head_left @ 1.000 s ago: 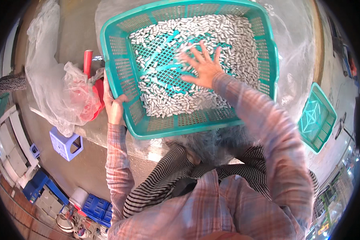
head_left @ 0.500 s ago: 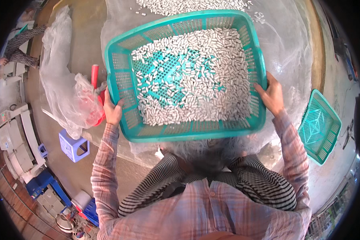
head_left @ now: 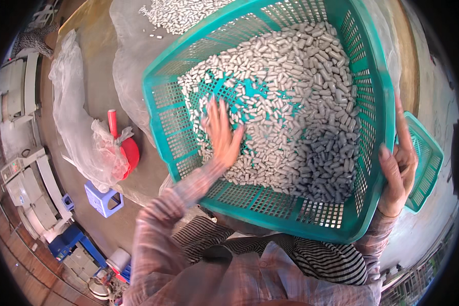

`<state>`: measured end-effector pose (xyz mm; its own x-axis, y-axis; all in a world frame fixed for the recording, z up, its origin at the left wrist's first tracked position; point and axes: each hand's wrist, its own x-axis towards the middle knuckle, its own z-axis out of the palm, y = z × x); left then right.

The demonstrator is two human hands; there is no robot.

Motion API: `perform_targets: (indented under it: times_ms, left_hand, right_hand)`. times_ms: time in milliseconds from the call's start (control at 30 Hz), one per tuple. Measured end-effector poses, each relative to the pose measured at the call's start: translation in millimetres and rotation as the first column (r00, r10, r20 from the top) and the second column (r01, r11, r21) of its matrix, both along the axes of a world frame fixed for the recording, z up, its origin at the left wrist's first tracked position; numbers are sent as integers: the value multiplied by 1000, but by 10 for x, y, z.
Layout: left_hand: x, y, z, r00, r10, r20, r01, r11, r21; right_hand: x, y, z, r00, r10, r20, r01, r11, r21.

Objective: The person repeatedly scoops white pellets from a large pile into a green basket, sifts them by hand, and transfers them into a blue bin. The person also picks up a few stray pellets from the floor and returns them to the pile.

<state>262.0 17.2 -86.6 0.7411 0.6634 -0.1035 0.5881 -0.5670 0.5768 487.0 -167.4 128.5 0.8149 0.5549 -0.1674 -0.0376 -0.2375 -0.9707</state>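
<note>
A big green plastic basket point(head_left: 285, 224) fills the middle of the view, tilted with its right side raised toward me. Small whitish capsule-shaped pieces point(head_left: 290, 76) cover most of its slotted floor, thickest along the right side. My right hand point(head_left: 399, 171) grips the basket's right rim, thumb on the near face and fingers along the outside. Inside the basket, at the left part, my left hand point(head_left: 222, 135) lies with fingers stretched out over the pieces, touching or just above them. It is slightly blurred and holds nothing.
More pieces point(head_left: 181, 15) lie heaped on clear plastic sheeting point(head_left: 130, 51) at the far side. Left are crumpled plastic point(head_left: 76, 109), a red handled scoop-like vessel point(head_left: 131, 157) and a purple stool point(head_left: 104, 199). Another green basket point(head_left: 427, 158) stands right. A person's patterned sleeve point(head_left: 33, 41) shows far left.
My left hand has let go of the left rim and reached into the basket. The basket has come nearer and turned, its right side raised. My right hand keeps hold of the rim.
</note>
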Motion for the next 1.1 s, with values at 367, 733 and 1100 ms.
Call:
perform_targets:
  times_ms: [367, 733, 1100]
  left_hand:
    - [1056, -1094, 794, 693, -709, 130, 719, 692, -63]
    - [1955, -197, 201, 890, -229, 394, 155, 965, 211]
    - [520, -12, 199, 623, -737, -261, 762, 648, -11]
  right_hand:
    - [470, -136, -392, 988, -88, -126, 100, 990, 96]
    - [438, -96, -272, 999, 44, -17, -43, 997, 67]
    - [427, -494, -236, 993, 28, -112, 8, 951, 309]
